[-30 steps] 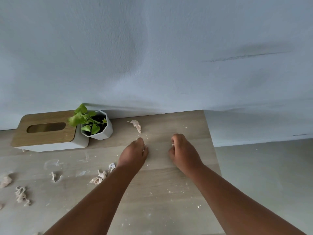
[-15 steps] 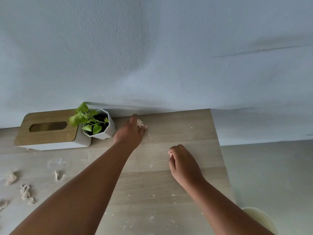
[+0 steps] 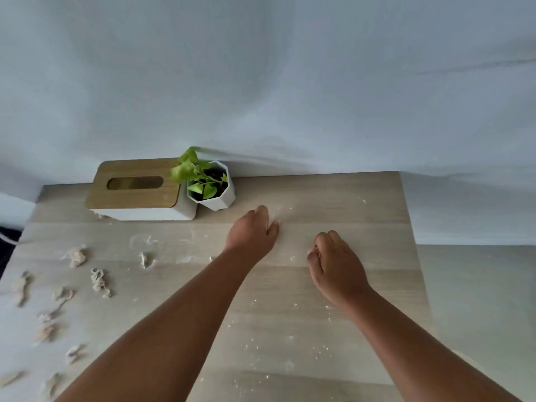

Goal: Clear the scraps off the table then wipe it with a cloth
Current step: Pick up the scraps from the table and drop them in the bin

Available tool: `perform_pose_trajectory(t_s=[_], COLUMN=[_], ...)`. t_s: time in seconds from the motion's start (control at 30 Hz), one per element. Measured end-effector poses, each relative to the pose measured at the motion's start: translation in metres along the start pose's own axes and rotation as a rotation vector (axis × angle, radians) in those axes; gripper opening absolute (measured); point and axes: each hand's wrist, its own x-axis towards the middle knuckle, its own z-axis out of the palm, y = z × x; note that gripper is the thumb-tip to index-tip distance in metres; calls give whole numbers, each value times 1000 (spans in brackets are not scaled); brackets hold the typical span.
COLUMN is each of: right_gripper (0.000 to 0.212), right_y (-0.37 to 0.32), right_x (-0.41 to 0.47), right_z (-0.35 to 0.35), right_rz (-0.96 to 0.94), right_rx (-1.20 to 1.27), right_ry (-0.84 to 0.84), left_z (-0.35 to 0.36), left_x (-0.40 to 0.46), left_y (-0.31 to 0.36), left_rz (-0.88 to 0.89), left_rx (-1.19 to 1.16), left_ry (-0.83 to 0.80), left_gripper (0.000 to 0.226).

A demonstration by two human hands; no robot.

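The pale wooden tabletop (image 3: 333, 195) stands against a light blue-grey wall (image 3: 261, 82), and a pale floor (image 3: 478, 285) shows past its edge to the right of the right hand (image 3: 338, 269). The left hand (image 3: 252, 232) lies low over the tabletop with its fingers curled under; a bit of white shows at its fingertips, so it seems to hold the scrap it reached for, but I cannot tell this for sure. The right hand rests on the tabletop just beside it, apart from it, with the fingers curled in; something small and pale shows at the thumb, too small to name. Beyond the left hand and to its left stand a small white faceted pot with a green leafy plant (image 3: 210, 185) and, touching it, a white tissue box with a wooden lid (image 3: 136, 188). Many crumpled off-white paper scraps (image 3: 100, 281) lie far to the left of the left hand, and fine white crumbs (image 3: 293, 306) are scattered between and under both forearms. Compared with half a second ago, the left hand has drawn back from the far edge near the pot toward the right hand, and the scrap that lay there is gone from the tabletop.
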Motion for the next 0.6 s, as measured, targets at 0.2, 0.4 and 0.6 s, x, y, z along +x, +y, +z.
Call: perform_pose_trajectory(t_s=[0.2,0.4,0.6], right_gripper=[9,4,24], right_y=[-40,-78,-107], right_x=[-5,-10,-22], right_z=[19,39,57], right_rz=[-50,-120,-134], right_rx=[-7,40,81], right_ry=[-88,-163,-188], left_z=[-2,-9,-27], left_x=[-82,-141,-186], left_y=[-46,-104,-165], left_rz=[-65,-185,-235], left_rx=[-111,-256,-273], left_ry=[29,151,212], left_gripper=[30,25,17])
